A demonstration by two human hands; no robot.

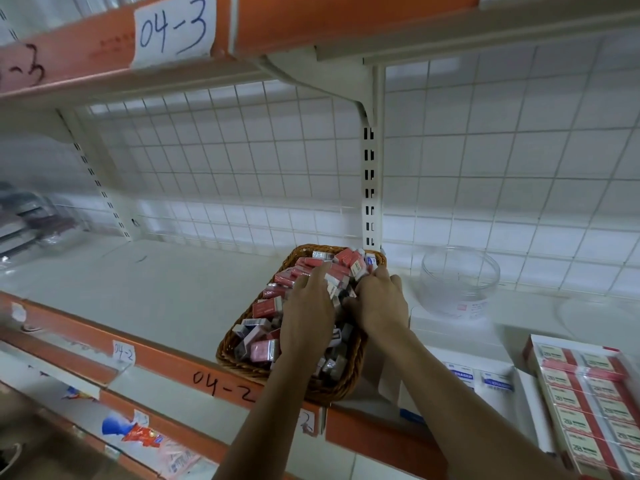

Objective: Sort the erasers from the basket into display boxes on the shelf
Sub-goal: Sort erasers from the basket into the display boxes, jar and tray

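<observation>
A brown wicker basket (230, 351) stands on the white shelf, heaped with small boxed erasers (265, 308) in red, pink, white and dark wrappers. Both my hands are inside it. My left hand (306, 311) lies palm down on the pile with its fingers spread toward the far end. My right hand (379, 301) digs into the pile at the right side with fingers curled among erasers; what it holds is hidden. A white display box (485, 379) with blue-labelled erasers stands right of the basket. A red display box (585, 400) with rows of erasers sits at the far right.
A clear round plastic tub (460, 278) stands behind the white box. The shelf's orange front rail (166, 362) carries the handwritten label 04-2. A wire grid backs the shelf. Packaged goods (27, 216) lie at the far left. A lower shelf holds packets (138, 433).
</observation>
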